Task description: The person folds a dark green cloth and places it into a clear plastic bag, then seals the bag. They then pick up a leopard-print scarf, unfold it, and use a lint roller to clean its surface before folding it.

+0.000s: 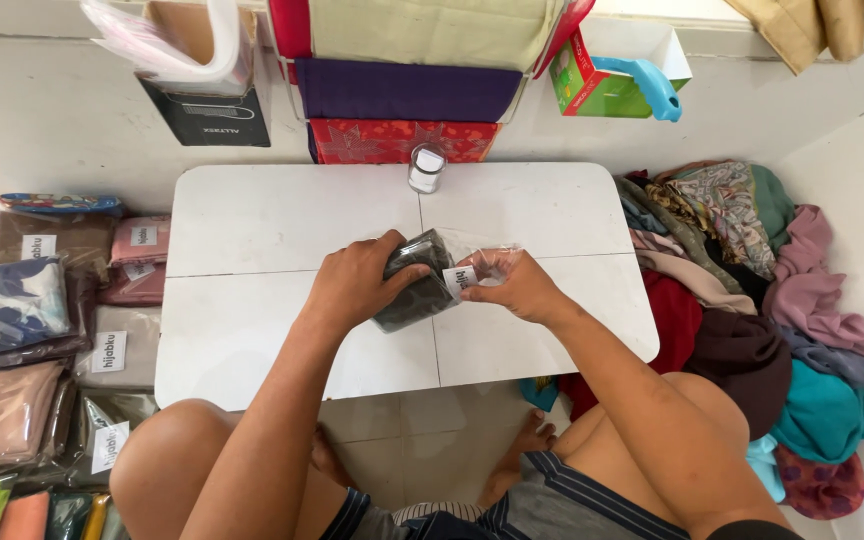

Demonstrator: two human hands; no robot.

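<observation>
A folded dark cloth (415,292) in a clear plastic bag lies near the middle of a low white folding table (252,225). My left hand (352,285) presses down on the cloth's left side and grips it. My right hand (512,285) pinches the open, clear end of the plastic bag (487,262), beside a small white label on the package. Both hands touch the same package.
A small jar with a white lid (427,168) stands at the table's far edge. Bagged folded cloths (32,310) are stacked on the floor at left. A heap of loose coloured cloths (752,300) lies at right. Folded fabrics (402,90) and a green box (602,80) sit behind the table.
</observation>
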